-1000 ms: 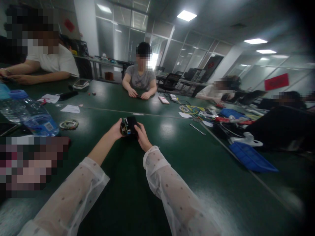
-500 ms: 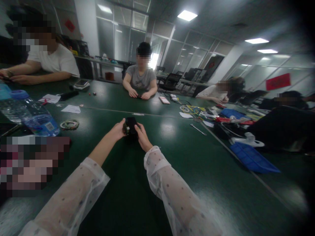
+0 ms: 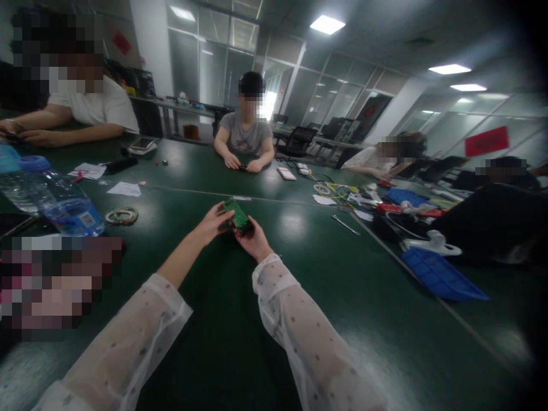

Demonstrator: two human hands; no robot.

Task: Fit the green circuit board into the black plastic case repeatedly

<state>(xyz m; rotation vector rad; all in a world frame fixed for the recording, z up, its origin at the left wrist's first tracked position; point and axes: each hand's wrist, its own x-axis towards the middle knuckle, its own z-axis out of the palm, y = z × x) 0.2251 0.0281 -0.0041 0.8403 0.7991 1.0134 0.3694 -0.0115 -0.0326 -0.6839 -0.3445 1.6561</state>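
Observation:
Above the middle of the green table, I hold a small device with a green circuit board (image 3: 238, 214) facing up and a dark edge beneath. My left hand (image 3: 213, 224) grips its left side, with the thumb lying across the board. On the opposite side, my right hand (image 3: 256, 240) is closed round the lower right edge, fingers partly hidden under it. Both forearms are in sheer white sleeves with dark dots. Fine parts on the board are too small to make out.
A water bottle (image 3: 71, 200) and a beaded bracelet (image 3: 122, 216) are at left. Toward the right lie a wrench (image 3: 346, 225), a blue tray (image 3: 443, 274) and tangled cables (image 3: 338, 191). Co-workers sit round the table (image 3: 205, 348), including a person in grey (image 3: 246, 134) opposite.
The device has been turned over in my hands: its black face showed before, and the green board faces up now. My left thumb has come over the top.

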